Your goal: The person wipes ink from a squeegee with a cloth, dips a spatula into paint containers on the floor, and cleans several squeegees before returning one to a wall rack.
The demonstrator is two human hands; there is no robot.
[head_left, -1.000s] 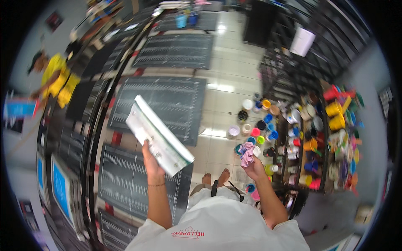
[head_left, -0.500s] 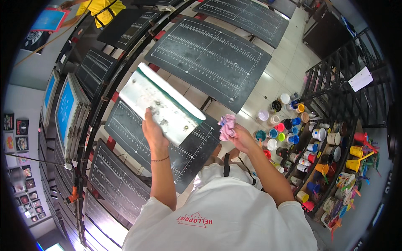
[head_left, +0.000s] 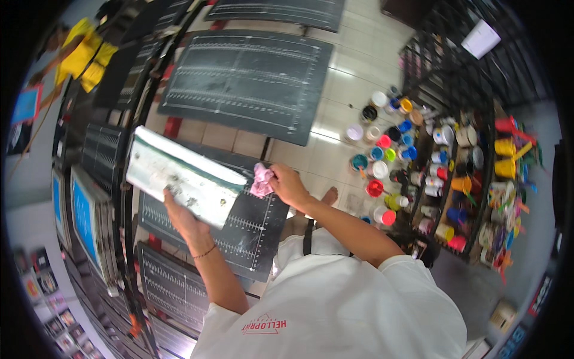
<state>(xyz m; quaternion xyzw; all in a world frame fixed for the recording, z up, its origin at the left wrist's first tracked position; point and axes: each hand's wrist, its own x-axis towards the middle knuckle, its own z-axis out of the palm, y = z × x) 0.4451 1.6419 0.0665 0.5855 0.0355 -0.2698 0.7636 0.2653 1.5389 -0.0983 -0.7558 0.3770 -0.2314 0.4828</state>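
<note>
My left hand (head_left: 186, 222) grips a wide metal squeegee (head_left: 206, 200) by its lower edge. The tool is silver-white, with a dark green strip along its upper side, bolt heads and dark smudges on its face. It is held tilted above a black printing platen (head_left: 248, 230) with white ruled marks. In my right hand (head_left: 291, 186) a crumpled pink cloth (head_left: 261, 179) is pinched, close to the right end of the squeegee. Whether the cloth touches the squeegee I cannot tell.
Another black platen (head_left: 245, 78) lies beyond. Many ink tubs (head_left: 376, 170) stand on the tiled floor at right, beside a loaded shelf (head_left: 457, 179). Framed screens (head_left: 89, 221) lean at left. A person in yellow (head_left: 89, 54) works at far left.
My right hand has brought the pink cloth leftward to the squeegee's end. The squeegee is turned a little flatter, and the whole view has swung.
</note>
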